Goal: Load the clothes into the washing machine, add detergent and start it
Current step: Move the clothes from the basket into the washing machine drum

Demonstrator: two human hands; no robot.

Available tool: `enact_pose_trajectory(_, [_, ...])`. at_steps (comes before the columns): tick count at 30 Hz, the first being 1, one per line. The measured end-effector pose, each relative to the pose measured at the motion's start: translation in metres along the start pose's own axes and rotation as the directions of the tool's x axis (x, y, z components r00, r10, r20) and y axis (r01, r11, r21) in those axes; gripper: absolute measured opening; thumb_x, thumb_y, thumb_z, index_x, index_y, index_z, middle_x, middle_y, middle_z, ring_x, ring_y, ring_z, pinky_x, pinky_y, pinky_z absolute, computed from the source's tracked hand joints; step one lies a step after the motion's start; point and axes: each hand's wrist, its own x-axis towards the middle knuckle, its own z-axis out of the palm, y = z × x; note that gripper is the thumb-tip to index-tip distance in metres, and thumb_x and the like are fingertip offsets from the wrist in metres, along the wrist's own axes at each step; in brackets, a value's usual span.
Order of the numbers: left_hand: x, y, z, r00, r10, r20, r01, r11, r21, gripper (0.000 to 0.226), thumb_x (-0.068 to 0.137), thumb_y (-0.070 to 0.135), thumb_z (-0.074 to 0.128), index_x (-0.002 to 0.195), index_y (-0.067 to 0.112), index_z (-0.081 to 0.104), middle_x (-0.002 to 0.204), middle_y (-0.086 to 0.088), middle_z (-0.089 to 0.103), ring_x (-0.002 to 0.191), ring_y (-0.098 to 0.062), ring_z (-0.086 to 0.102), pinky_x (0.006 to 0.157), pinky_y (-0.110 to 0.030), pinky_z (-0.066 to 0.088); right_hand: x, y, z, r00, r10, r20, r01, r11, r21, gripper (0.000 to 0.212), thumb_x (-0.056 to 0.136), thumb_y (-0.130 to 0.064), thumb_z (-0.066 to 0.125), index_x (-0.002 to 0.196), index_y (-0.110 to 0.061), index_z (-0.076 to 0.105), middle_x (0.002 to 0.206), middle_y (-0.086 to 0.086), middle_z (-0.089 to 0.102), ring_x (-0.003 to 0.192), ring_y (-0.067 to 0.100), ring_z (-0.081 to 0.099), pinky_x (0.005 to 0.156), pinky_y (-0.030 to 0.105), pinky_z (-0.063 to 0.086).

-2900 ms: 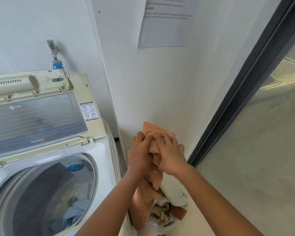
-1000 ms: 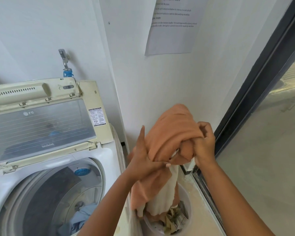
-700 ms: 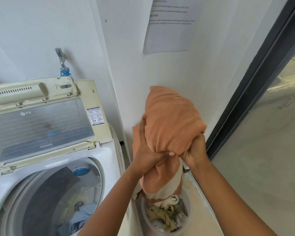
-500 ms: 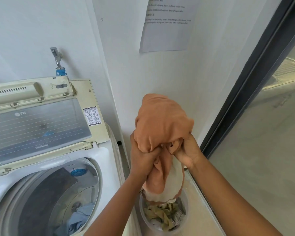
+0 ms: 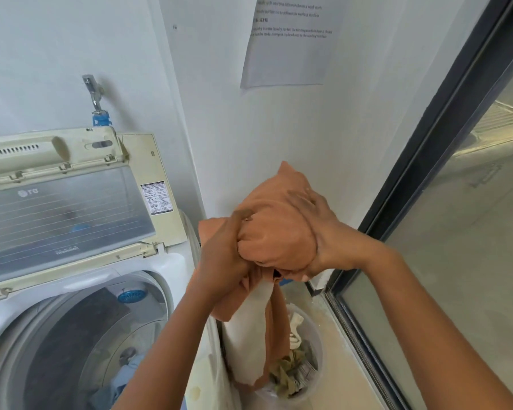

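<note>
An orange cloth with a white inner side (image 5: 279,232) is bunched between both hands above the laundry basket (image 5: 314,389). My left hand (image 5: 222,255) grips its left side, and my right hand (image 5: 320,229) wraps over its top and right. The cloth's tail hangs down into the basket, where olive and white clothes (image 5: 290,371) lie. To the left stands the top-load washing machine (image 5: 160,270) with its lid (image 5: 65,214) raised. Inside the drum (image 5: 80,350) a light blue garment (image 5: 122,383) lies at the bottom.
A tap with a blue hose fitting (image 5: 97,105) is on the wall behind the machine. A printed paper sheet (image 5: 288,42) hangs on the white wall. A dark-framed glass door (image 5: 427,173) runs along the right, close to the basket.
I have gathered the orange cloth from a long hanging drape into a tighter ball. My right hand moved from under the bundle to over its top.
</note>
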Motion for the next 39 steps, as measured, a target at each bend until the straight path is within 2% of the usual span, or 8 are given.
enact_pose_trajectory(4, [-0.003, 0.014, -0.005, 0.990, 0.113, 0.081, -0.120, 0.989, 0.086, 0.069, 0.074, 0.016, 0.068, 0.132, 0.039, 0.038, 0.113, 0.020, 0.051, 0.092, -0.003, 0.053, 0.067, -0.005, 0.037, 0.011, -0.008, 0.025, 0.997, -0.045, -0.061, 0.029, 0.972, -0.235, 0.140, 0.044, -0.046, 0.091, 0.147, -0.056, -0.003, 0.160, -0.010, -0.019, 0.150, 0.037, -0.001, 0.102, 0.056, 0.045])
enact_pose_trajectory(8, [-0.008, 0.020, -0.001, 0.998, 0.036, -0.046, -0.041, 0.993, -0.113, 0.060, 0.083, 0.015, 0.068, 0.113, 0.053, 0.034, 0.089, 0.019, 0.061, 0.076, 0.002, 0.063, 0.056, -0.006, 0.044, 0.015, -0.002, 0.038, 0.958, -0.080, -0.275, 0.072, 0.997, -0.038, 0.099, 0.055, -0.066, 0.079, 0.139, -0.051, 0.030, 0.141, -0.016, 0.041, 0.120, 0.018, 0.052, 0.088, 0.048, 0.054])
enact_pose_trajectory(14, [-0.008, 0.007, 0.019, 0.971, -0.043, -0.234, -0.046, 0.932, -0.361, 0.085, 0.065, 0.021, 0.083, 0.131, 0.036, 0.032, 0.125, 0.014, 0.052, 0.113, -0.006, 0.057, 0.092, -0.028, 0.050, 0.014, 0.005, 0.046, 0.841, 0.007, -0.540, 0.147, 0.959, 0.242, 0.043, 0.062, -0.045, 0.075, 0.099, -0.032, 0.057, 0.084, -0.012, 0.067, 0.076, 0.008, 0.065, 0.064, 0.037, 0.054])
enact_pose_trajectory(19, [-0.012, -0.017, 0.022, 0.985, -0.167, -0.047, 0.135, 0.907, -0.399, 0.120, 0.057, 0.061, 0.079, 0.144, 0.053, -0.002, 0.141, 0.039, 0.025, 0.129, 0.018, 0.034, 0.105, -0.022, 0.037, 0.020, 0.013, 0.038, 0.780, 0.147, -0.608, 0.210, 0.854, 0.476, 0.038, 0.060, -0.022, 0.079, 0.091, -0.026, 0.057, 0.080, -0.014, 0.064, 0.071, 0.008, 0.060, 0.063, 0.032, 0.050])
enact_pose_trajectory(25, [-0.029, -0.022, 0.032, 0.960, -0.237, 0.152, 0.281, 0.817, -0.503, 0.133, 0.046, 0.086, 0.067, 0.148, 0.045, -0.007, 0.139, 0.041, 0.023, 0.120, 0.019, 0.039, 0.088, -0.003, 0.039, 0.024, 0.014, 0.028, 0.760, 0.358, -0.543, 0.370, 0.447, 0.814, 0.035, 0.060, 0.001, 0.070, 0.087, -0.019, 0.059, 0.083, -0.005, 0.065, 0.078, 0.015, 0.060, 0.067, 0.031, 0.051])
enact_pose_trajectory(28, [-0.023, -0.010, 0.039, 0.941, -0.277, 0.194, 0.338, 0.786, -0.518, 0.139, 0.038, 0.097, 0.054, 0.147, 0.048, -0.017, 0.131, 0.050, 0.016, 0.113, 0.018, 0.038, 0.100, -0.025, 0.035, 0.030, 0.016, 0.034, 0.811, 0.426, -0.401, 0.353, 0.191, 0.916, 0.033, 0.063, -0.003, 0.063, 0.095, -0.009, 0.061, 0.087, 0.006, 0.065, 0.081, 0.022, 0.062, 0.069, 0.033, 0.052])
enact_pose_trajectory(30, [-0.017, -0.006, 0.044, 0.927, -0.306, 0.219, 0.375, 0.714, -0.591, 0.132, 0.040, 0.095, 0.059, 0.147, 0.053, -0.006, 0.150, 0.027, 0.026, 0.126, -0.004, 0.045, 0.109, -0.039, 0.039, 0.030, 0.016, 0.042, 0.863, 0.424, -0.275, 0.275, 0.062, 0.959, 0.030, 0.067, -0.011, 0.060, 0.096, -0.005, 0.065, 0.085, 0.008, 0.066, 0.078, 0.021, 0.063, 0.070, 0.032, 0.053])
enact_pose_trajectory(39, [-0.007, -0.013, 0.045, 0.847, -0.462, 0.264, 0.465, 0.401, -0.790, 0.118, 0.033, 0.069, 0.088, 0.137, 0.033, 0.046, 0.124, -0.011, 0.065, 0.114, -0.033, 0.062, 0.095, -0.056, 0.051, 0.021, 0.020, 0.056, 0.965, 0.260, -0.015, 0.045, -0.110, 0.993, 0.039, 0.060, -0.031, 0.086, 0.094, -0.012, 0.079, 0.102, 0.012, 0.074, 0.093, 0.022, 0.071, 0.087, 0.034, 0.057])
